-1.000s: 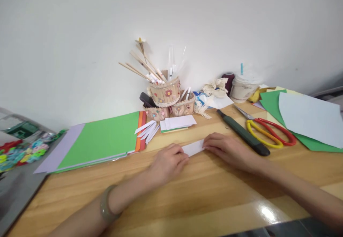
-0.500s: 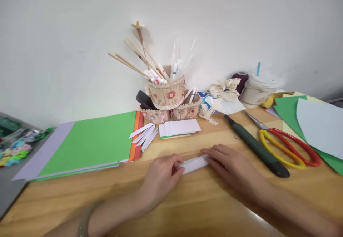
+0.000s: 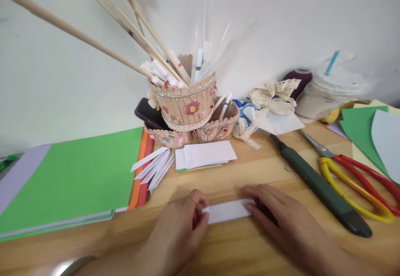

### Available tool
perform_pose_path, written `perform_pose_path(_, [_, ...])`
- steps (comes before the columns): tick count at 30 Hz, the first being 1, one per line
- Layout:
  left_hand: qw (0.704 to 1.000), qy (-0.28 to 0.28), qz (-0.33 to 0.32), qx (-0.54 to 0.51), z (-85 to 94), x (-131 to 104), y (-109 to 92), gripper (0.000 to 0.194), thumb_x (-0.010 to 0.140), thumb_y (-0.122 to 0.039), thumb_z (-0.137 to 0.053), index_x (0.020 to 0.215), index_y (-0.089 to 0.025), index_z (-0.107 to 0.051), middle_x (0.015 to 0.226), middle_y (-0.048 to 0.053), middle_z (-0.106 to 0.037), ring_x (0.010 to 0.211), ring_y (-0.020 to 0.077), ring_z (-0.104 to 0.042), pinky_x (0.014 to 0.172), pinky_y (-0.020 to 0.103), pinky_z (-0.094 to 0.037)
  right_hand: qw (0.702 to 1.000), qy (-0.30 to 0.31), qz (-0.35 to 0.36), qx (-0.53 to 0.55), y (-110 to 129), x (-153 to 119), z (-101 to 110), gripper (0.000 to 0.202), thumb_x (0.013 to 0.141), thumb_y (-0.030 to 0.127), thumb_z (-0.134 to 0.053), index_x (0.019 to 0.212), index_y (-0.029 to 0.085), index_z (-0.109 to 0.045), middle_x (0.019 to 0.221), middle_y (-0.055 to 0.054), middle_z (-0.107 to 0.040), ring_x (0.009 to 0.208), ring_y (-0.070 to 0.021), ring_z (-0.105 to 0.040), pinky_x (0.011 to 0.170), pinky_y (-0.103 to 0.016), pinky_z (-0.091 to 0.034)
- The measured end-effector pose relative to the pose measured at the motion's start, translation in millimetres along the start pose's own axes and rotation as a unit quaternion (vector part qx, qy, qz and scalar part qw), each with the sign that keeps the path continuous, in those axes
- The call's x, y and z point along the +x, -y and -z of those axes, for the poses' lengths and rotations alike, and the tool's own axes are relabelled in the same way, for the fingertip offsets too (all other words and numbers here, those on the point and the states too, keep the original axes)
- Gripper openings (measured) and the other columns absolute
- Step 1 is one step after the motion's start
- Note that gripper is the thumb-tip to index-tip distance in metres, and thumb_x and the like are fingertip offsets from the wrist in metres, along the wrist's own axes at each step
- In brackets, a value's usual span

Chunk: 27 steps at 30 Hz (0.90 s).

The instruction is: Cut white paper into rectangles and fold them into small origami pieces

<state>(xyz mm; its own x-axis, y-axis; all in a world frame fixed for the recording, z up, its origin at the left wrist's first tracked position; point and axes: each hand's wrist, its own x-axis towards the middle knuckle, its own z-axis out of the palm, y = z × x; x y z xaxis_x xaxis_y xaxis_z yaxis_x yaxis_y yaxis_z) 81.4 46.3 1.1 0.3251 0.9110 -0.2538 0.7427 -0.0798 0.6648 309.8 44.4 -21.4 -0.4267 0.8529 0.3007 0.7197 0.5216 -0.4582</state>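
A folded strip of white paper (image 3: 229, 210) lies at the table's near middle, running from one hand to the other. Its left end is pinched between the thumb and curled fingers of my left hand (image 3: 184, 222), which wears a ring. At the right end, my right hand (image 3: 281, 215) holds the strip with thumb and fingertips. Beyond them lie a small stack of white paper rectangles (image 3: 211, 153) and, to its left, several narrow folded white paper pieces (image 3: 154, 167).
Green paper sheets (image 3: 71, 172) are piled at left. Wood-stick baskets (image 3: 187, 105) with sticks and markers stand behind. A dark green utility knife (image 3: 318, 184) and scissors (image 3: 353, 184) lie at right, near lace (image 3: 275, 95), a plastic cup (image 3: 331, 97) and a white sheet (image 3: 389, 142).
The view has come closer, so everything looks larger. The paper strip now looks flatter and more level between my hands. Both hands keep their hold at its ends.
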Motion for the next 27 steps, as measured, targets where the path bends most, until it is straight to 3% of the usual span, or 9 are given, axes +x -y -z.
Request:
perform_pose_path(3, [0.998,0.034,0.057,0.006,1.2,2.2,-4.2,0.004,0.078,-0.019,-0.044,0.077,-0.020,-0.048,0.053,-0.006,-0.051,0.047,0.0115,-0.049,0.046,0.021,-0.032,1.000,-0.001,-0.015,-0.005,1.0,1.4,1.1,0.019,0.088,0.020,-0.046,0.104,0.021,-0.054,0.088,-0.004,-0.067,0.076,-0.0143,-0.065,0.066,-0.024,-0.053])
perform_pose_path(7, [0.995,0.055,0.079,0.009,1.9,4.7,-6.2,0.004,0.078,-0.019,-0.044,0.075,-0.021,-0.045,0.053,-0.007,-0.047,0.047,0.0112,-0.046,0.046,0.020,-0.031,0.999,-0.009,-0.034,-0.003,1.6,1.2,0.8,0.019,0.087,0.020,-0.047,0.104,0.021,-0.054,0.085,-0.003,-0.067,0.072,-0.0130,-0.064,0.062,-0.021,-0.053])
perform_pose_path(15, [0.996,0.058,0.073,0.010,2.9,4.6,-4.6,0.012,0.080,-0.022,-0.041,0.069,-0.022,-0.042,0.051,-0.007,-0.047,0.047,0.0109,-0.045,0.045,0.020,-0.028,0.999,0.023,-0.043,0.017,3.0,2.4,4.2,0.014,0.089,0.021,-0.044,0.101,0.023,-0.051,0.087,-0.001,-0.065,0.075,-0.0119,-0.063,0.064,-0.021,-0.051])
perform_pose_path(19, [0.997,0.052,0.060,0.023,2.7,3.2,-3.7,0.012,0.080,-0.021,-0.041,0.069,-0.021,-0.043,0.052,-0.006,-0.049,0.046,0.0107,-0.045,0.045,0.020,-0.028,0.996,0.063,-0.065,0.028,4.3,7.4,7.8,0.011,0.090,0.022,-0.043,0.093,0.024,-0.053,0.077,0.000,-0.063,0.067,-0.0120,-0.061,0.058,-0.022,-0.049])
perform_pose_path(27, [0.996,0.053,0.060,0.028,2.3,4.0,-4.2,0.010,0.078,-0.017,-0.043,0.070,-0.021,-0.046,0.051,-0.007,-0.048,0.046,0.0100,-0.046,0.044,0.019,-0.029,0.991,0.073,-0.109,-0.003,6.5,10.1,8.2,0.007,0.085,0.021,-0.046,0.086,0.023,-0.053,0.066,0.002,-0.061,0.055,-0.0131,-0.058,0.049,-0.023,-0.044])
